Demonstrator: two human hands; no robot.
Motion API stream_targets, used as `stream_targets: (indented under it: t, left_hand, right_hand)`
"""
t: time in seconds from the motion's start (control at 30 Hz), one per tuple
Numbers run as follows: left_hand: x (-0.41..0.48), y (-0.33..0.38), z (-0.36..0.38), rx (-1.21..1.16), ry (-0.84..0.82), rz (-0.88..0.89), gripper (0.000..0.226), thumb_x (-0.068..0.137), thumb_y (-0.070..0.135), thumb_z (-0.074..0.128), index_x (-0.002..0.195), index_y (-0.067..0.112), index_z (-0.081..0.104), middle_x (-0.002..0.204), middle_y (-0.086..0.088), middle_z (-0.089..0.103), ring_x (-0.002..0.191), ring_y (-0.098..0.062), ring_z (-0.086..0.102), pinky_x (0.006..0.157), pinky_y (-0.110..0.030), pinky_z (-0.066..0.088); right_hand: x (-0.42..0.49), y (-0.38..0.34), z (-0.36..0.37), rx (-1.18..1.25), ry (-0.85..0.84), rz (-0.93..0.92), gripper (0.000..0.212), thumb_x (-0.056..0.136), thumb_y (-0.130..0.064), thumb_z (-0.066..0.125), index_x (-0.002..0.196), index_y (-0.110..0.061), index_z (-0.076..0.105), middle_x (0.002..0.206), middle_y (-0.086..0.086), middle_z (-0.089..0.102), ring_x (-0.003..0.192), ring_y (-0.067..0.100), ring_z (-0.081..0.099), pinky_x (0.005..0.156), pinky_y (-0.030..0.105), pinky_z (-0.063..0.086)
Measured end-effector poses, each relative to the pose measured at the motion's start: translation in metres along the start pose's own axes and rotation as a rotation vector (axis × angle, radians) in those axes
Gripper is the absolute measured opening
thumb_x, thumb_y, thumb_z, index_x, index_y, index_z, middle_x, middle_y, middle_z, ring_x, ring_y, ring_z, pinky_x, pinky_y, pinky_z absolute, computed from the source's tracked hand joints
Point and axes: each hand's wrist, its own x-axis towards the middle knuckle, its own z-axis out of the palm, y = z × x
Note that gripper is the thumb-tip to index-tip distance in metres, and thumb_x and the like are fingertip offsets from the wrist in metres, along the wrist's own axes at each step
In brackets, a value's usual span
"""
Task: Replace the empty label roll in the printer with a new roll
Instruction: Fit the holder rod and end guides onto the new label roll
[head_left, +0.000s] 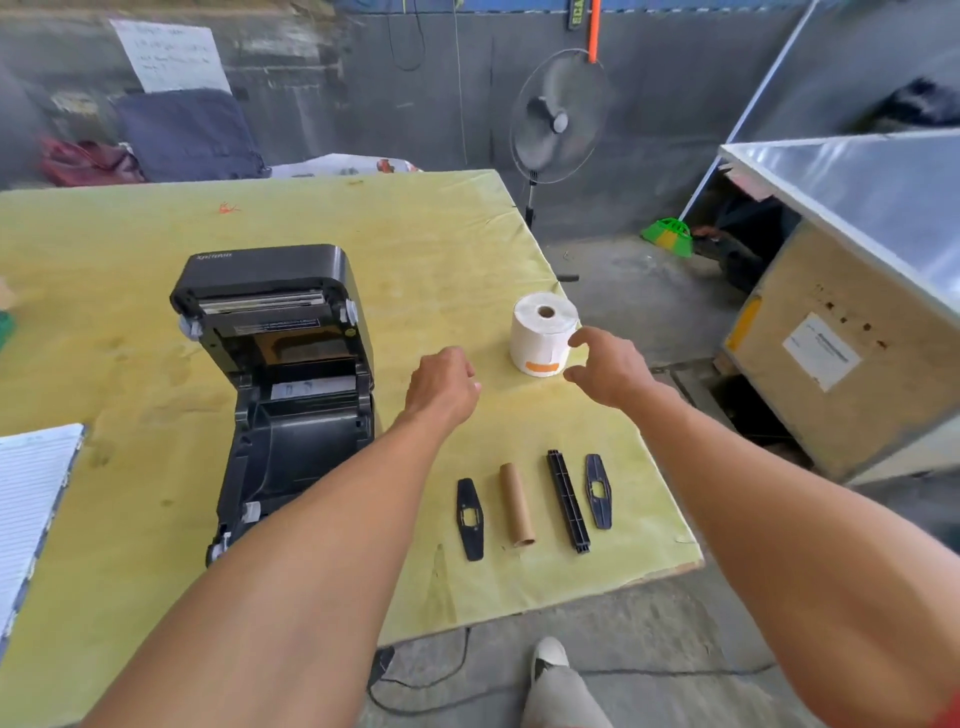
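beside the label roll, right hand spread; left hand loosely curled, empty.

We see a pale yellow-green worktop, blotched with darker stains and one red-orange scribble, carrying a black printer with light grey latches and a white label roll bearing an orange strip. With them lie a brown cardboard core, a black ribbed bar, two black plates and a white pad ruled with fine lines. Beyond, we make out a dark grey fan, a green-and-yellow plastic piece on the grey floor, and a tan crate with a white label and a yellow patch
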Motion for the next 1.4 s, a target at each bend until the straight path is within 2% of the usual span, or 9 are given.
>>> stream_targets:
  t: [0.27, 0.43, 0.53, 0.73, 0.87, 0.97, 1.1, 1.23, 1.4]
  left_hand:
    - [0.071, 0.053, 0.019, 0.078, -0.065, 0.228, 0.034, 0.089, 0.021, 0.069, 0.122, 0.017, 0.058, 0.126, -0.012, 0.051, 0.111, -0.032, 0.054, 0.082, -0.034, 0.044]
    - [0.109, 0.091, 0.046, 0.231, -0.184, 0.274, 0.059, 0.084, 0.035, 0.073, 0.138, 0.024, 0.050, 0.141, -0.011, 0.032, 0.133, -0.031, 0.030, 0.104, -0.045, 0.039]
    - [0.124, 0.105, 0.061, 0.385, -0.259, 0.266, 0.065, 0.082, 0.045, 0.072, 0.138, 0.023, 0.050, 0.141, -0.014, 0.027, 0.133, -0.036, 0.025, 0.103, -0.046, 0.040]
    - [0.141, 0.109, 0.072, 0.416, -0.326, 0.262, 0.051, 0.083, 0.044, 0.069, 0.122, 0.012, 0.060, 0.138, -0.018, 0.027, 0.119, -0.038, 0.038, 0.093, -0.037, 0.041]
    - [0.143, 0.110, 0.073, 0.390, -0.293, 0.261, 0.051, 0.084, 0.042, 0.068, 0.121, 0.008, 0.061, 0.135, -0.021, 0.034, 0.117, -0.038, 0.042, 0.090, -0.035, 0.038]
    - [0.143, 0.109, 0.071, 0.246, -0.246, 0.166, 0.052, 0.082, 0.044, 0.071, 0.116, 0.006, 0.064, 0.129, -0.022, 0.045, 0.114, -0.037, 0.050, 0.090, -0.037, 0.043]
    - [0.145, 0.100, 0.059, -0.179, -0.168, -0.048, 0.042, 0.077, 0.042, 0.076, 0.093, 0.003, 0.071, 0.095, -0.012, 0.066, 0.087, -0.031, 0.062, 0.065, -0.032, 0.046]
    - [0.132, 0.083, 0.051, -0.816, -0.214, -0.293, 0.048, 0.081, 0.030, 0.076, 0.117, 0.001, 0.064, 0.101, -0.009, 0.070, 0.090, -0.027, 0.068, 0.082, -0.043, 0.057]
    - [0.107, 0.065, 0.036, -1.055, -0.305, -0.334, 0.026, 0.089, 0.038, 0.067, 0.102, 0.015, 0.064, 0.103, -0.007, 0.066, 0.096, -0.029, 0.063, 0.094, -0.050, 0.047]
  right_hand:
    - [0.062, 0.035, 0.007, -0.042, -0.079, 0.080, 0.057, 0.086, -0.026, 0.073, 0.132, -0.008, 0.047, 0.129, 0.014, 0.059, 0.112, 0.035, 0.057, 0.082, 0.038, 0.046]
    - [0.094, 0.055, 0.032, 0.012, -0.197, 0.137, 0.068, 0.078, -0.032, 0.082, 0.130, -0.004, 0.047, 0.125, 0.013, 0.059, 0.112, 0.031, 0.056, 0.081, 0.035, 0.048]
    - [0.108, 0.062, 0.048, 0.036, -0.254, 0.123, 0.071, 0.076, -0.036, 0.083, 0.129, -0.005, 0.048, 0.123, 0.012, 0.060, 0.111, 0.030, 0.058, 0.086, 0.039, 0.050]
    - [0.133, 0.065, 0.054, 0.161, -0.256, 0.110, 0.046, 0.071, -0.037, 0.084, 0.099, -0.018, 0.054, 0.095, -0.001, 0.062, 0.090, 0.024, 0.059, 0.064, 0.033, 0.044]
    - [0.143, 0.065, 0.052, 0.200, -0.280, 0.111, 0.058, 0.069, -0.037, 0.086, 0.115, -0.013, 0.060, 0.112, 0.003, 0.065, 0.101, 0.024, 0.060, 0.084, 0.039, 0.052]
    - [0.145, 0.066, 0.044, 0.309, -0.291, 0.118, 0.071, 0.068, -0.036, 0.087, 0.130, -0.017, 0.058, 0.122, 0.002, 0.063, 0.113, 0.022, 0.058, 0.090, 0.038, 0.051]
    - [0.136, 0.068, 0.019, 0.674, -0.343, 0.174, 0.082, 0.071, -0.029, 0.089, 0.142, -0.026, 0.047, 0.114, 0.004, 0.066, 0.093, 0.019, 0.066, 0.068, 0.032, 0.051]
    - [0.125, 0.052, -0.003, 0.917, -0.324, 0.202, 0.082, 0.073, -0.026, 0.087, 0.143, -0.030, 0.044, 0.112, 0.001, 0.071, 0.096, 0.021, 0.071, 0.087, 0.043, 0.053]
    - [0.105, 0.014, -0.028, 0.904, -0.211, 0.161, 0.073, 0.071, -0.024, 0.088, 0.135, -0.024, 0.054, 0.111, 0.007, 0.070, 0.097, 0.025, 0.070, 0.091, 0.043, 0.056]
